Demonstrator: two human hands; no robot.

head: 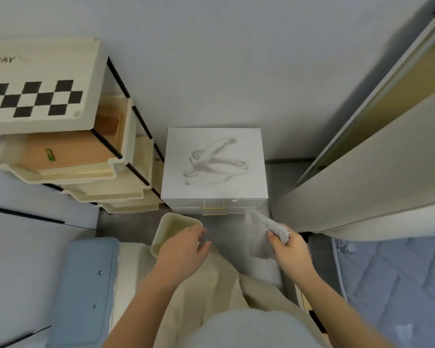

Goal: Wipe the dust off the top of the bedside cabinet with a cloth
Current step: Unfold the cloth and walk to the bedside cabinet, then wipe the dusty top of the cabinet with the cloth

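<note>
A: While you stand over it, the small white bedside cabinet [214,164] sits against the wall, its top a near-square facing straight up at you, drawer fronts toward you with a brass-coloured handle just visible at the lower edge. Grey dust [212,160] lies smeared in crossing loops at the middle of the top.

B: And the cloth?

A: Your right hand [290,249] has the pale grey textured cloth [264,232] pinched in clenched fingers [274,238]. Long axis runs from your fist up and left, the free end pointing toward the cabinet's front right corner. It hangs in front of the cabinet, not touching the top.

B: Left hand?

A: Your left hand [183,247] rests over the near rim of the small cream plastic bin [172,226], fingers loosely curled and released; whether they touch the rim, you cannot tell. What shows of the bin's inside looks bare, though your hand hides part of it.

B: Other containers?

A: Left of the cabinet, the cream stacked drawer unit with black frame [126,169]: one drawer pulled out, a tan wooden board [68,153] inside with a small green clip [50,155] lying on it. On top, a checkered black-and-cream tray [39,86]. A blue lidded box [86,285] lies low left; a blue quilted mat [397,285] low right.
</note>
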